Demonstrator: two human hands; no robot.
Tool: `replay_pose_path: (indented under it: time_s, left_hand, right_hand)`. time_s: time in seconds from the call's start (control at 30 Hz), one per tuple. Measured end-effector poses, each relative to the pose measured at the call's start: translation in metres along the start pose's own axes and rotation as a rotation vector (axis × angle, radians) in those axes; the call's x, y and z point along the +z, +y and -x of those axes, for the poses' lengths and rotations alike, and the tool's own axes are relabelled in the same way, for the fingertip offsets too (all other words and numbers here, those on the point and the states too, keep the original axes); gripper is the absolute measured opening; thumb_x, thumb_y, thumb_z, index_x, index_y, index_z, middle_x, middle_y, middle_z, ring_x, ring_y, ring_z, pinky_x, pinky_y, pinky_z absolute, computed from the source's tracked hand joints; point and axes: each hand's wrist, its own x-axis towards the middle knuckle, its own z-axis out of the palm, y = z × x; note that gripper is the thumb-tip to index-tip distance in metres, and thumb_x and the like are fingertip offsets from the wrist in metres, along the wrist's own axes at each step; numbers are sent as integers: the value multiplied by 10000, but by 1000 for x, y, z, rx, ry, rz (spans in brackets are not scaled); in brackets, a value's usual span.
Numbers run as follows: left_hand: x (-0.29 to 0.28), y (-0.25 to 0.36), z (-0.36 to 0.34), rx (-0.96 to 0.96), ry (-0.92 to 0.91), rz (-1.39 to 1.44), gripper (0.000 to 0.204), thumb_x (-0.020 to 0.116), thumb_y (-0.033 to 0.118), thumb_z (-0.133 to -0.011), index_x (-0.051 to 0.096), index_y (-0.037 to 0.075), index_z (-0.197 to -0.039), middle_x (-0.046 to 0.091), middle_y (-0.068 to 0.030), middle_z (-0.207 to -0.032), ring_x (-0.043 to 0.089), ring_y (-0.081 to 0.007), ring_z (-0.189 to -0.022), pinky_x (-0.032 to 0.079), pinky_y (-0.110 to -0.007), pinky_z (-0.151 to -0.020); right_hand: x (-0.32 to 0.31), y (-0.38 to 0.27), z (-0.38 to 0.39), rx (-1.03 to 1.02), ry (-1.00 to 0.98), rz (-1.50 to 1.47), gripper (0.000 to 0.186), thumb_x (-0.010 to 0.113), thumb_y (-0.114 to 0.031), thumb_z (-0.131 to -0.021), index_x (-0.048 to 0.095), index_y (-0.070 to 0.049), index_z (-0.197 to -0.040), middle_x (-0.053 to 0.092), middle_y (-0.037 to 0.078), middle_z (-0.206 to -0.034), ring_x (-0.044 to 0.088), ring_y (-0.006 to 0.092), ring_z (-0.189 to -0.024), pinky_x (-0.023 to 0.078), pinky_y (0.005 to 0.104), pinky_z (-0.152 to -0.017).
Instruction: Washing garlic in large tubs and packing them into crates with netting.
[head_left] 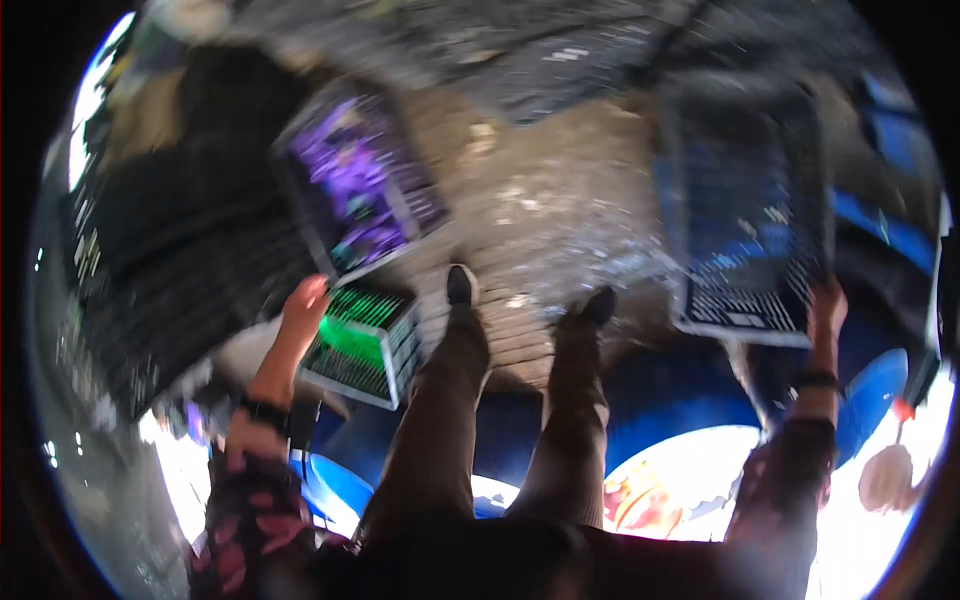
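Here, left hand [303, 305] clamped on green mesh crate [360, 345] rim, right hand [826, 308] clamped on blue mesh crate [750, 215] edge, probably steadying both above wet pavement [540, 200].

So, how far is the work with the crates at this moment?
Already down: a crate with purple contents lies on the paved ground. In hand: the left hand is at the edge of a crate with green contents, and the right hand grips the corner of a dark crate, which looks empty. The picture is blurred, so what remains cannot be told.
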Motion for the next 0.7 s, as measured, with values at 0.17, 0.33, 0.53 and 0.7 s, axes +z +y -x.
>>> replay_pose_path:
  time_s: [0.17, 0.33, 0.53, 0.7]
  left_hand:
    - [98, 42, -6, 91, -458, -40, 430, 630, 171, -827, 478, 12, -1196, 576, -49, -1012, 524, -119, -968, 436, -268, -836]
    - [244, 129, 21, -175, -701, 344, 841, 703, 192, -763, 180, 8, -1396, 313, -249, -1384, 314, -282, -1297, 281, -352, -1040]
    - [295, 199, -1, -35, -431, 90, 373, 526, -5, -732, 561, -2, -1103, 614, -53, -1014, 560, -138, -906, 434, -277, -805]
    - [354, 254, -77, 266, -512, 114, 289, 570, 67, -809, 569, 45, -1098, 630, -42, -892, 552, -111, -782, 453, -291, -739]
  right_hand:
    - [91, -59, 137, -109, 109, 136, 327, 500, 50, -667, 635, 7, -963, 650, 79, -785, 539, 91, -743, 457, 265, -701]
    - [135, -46, 229, 49, 79, -88, 279, 528, 70, -659, 629, 38, -918, 637, 23, -786, 544, 81, -746, 456, 240, -696]
    - [145, -42, 290, 380, 188, -177, 212, 536, 30, -678, 627, 34, -869, 605, -1, -710, 522, 54, -664, 433, 220, -604]
    - [162, -9, 270, 234, 373, -277, 255, 563, -19, -719, 582, 10, -971, 631, 46, -803, 564, 85, -736, 464, 244, -686]
